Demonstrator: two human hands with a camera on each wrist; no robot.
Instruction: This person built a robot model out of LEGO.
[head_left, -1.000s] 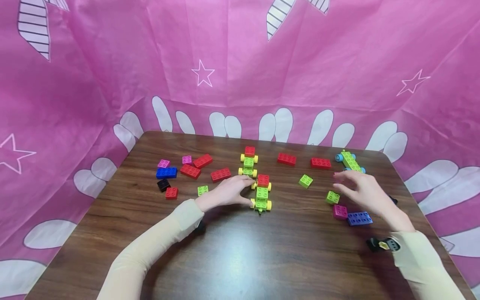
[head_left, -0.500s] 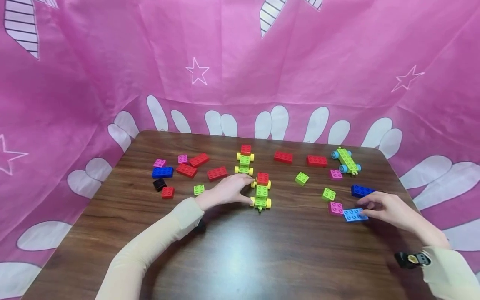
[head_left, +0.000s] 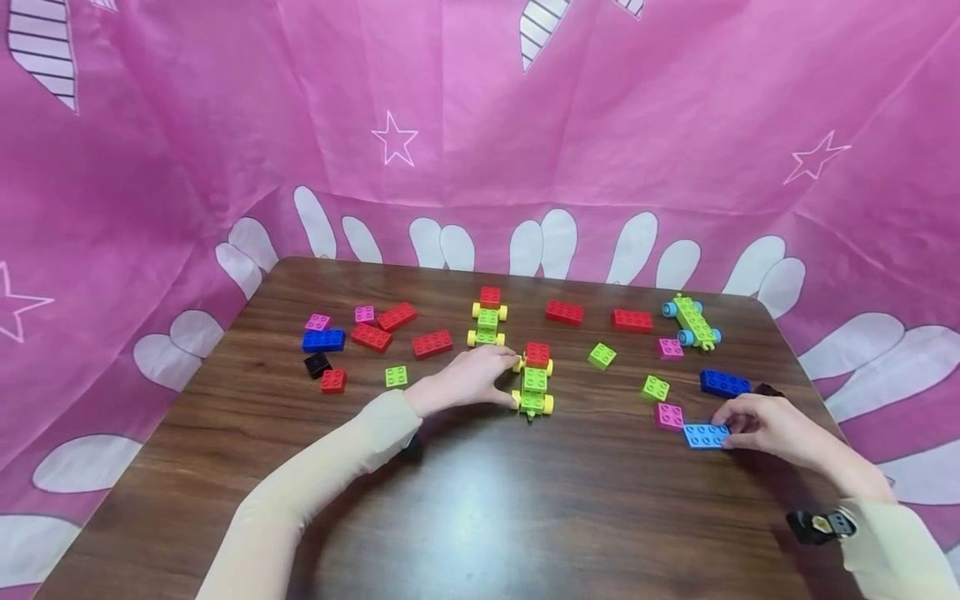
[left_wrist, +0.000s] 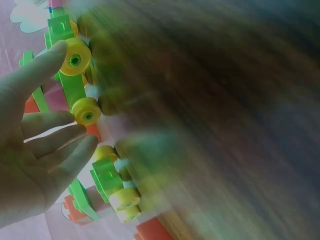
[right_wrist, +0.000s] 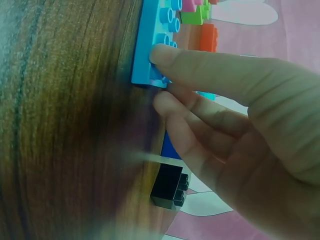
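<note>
Tabletop (head_left: pixel 465 500): dark wood, carried scattered bricks. Toy car (head_left: pixel 536 380): green, red brick on top, yellow wheels, at centre; left hand (head_left: pixel 468 379) pinched its side. Light blue plate (head_left: pixel 705 436): flat, studded, near the right edge; right hand (head_left: pixel 772 421) pinched its end.

Three wheeled brick cars (head_left: pixel 536 381) – five long red bricks (head_left: pixel 433 343); four pink squares (head_left: pixel 669 414), three green squares (head_left: pixel 602 356)
</note>
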